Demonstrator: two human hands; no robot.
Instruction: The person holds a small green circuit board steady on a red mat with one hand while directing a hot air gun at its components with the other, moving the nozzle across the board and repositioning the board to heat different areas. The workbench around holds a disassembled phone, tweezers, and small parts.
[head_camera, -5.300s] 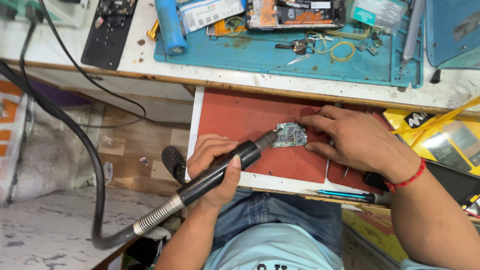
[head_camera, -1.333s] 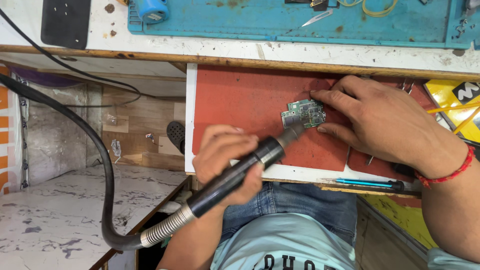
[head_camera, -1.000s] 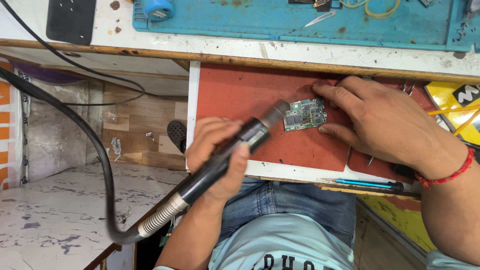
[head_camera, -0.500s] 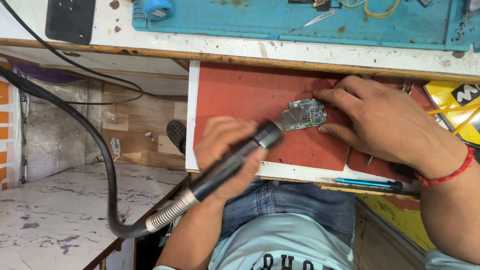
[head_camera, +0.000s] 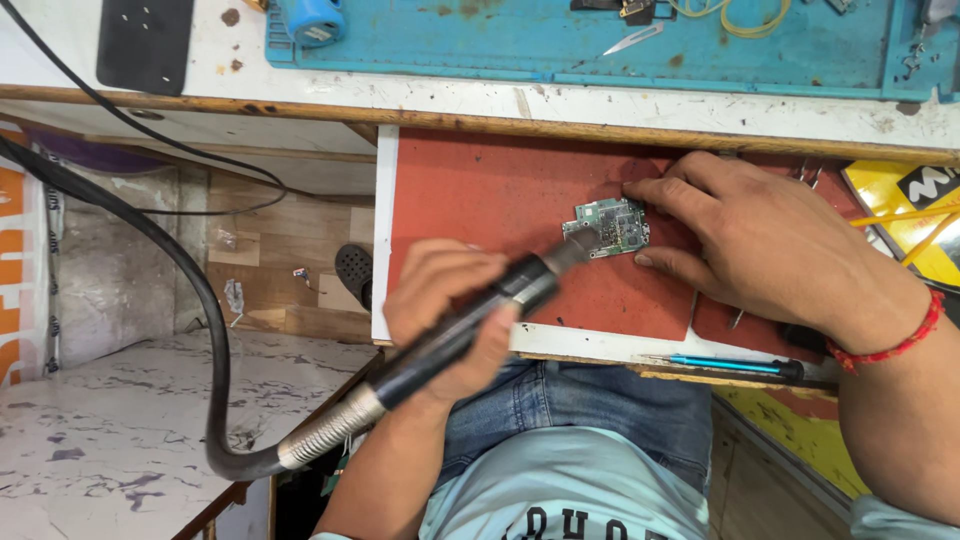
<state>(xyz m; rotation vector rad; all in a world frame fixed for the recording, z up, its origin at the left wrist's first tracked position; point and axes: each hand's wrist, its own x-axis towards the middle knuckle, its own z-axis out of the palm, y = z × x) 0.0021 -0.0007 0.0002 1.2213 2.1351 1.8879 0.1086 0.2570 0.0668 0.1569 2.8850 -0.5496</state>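
The left hand (head_camera: 450, 315) is wrapping closed around a black hot-air handpiece (head_camera: 470, 325), angling it low so its nozzle is meeting the near corner of a small green circuit board (head_camera: 608, 226). The right hand (head_camera: 765, 245) is pinning that board with its fingertips (head_camera: 640, 188) — pressing, not clasping — likely to keep it from sliding on the red mat (head_camera: 480, 200) it is lying on. The handpiece's thick hose (head_camera: 150, 240) is looping away to the left — clear of the work. A teal-handled tool (head_camera: 730, 365) is lying along the board's near edge.
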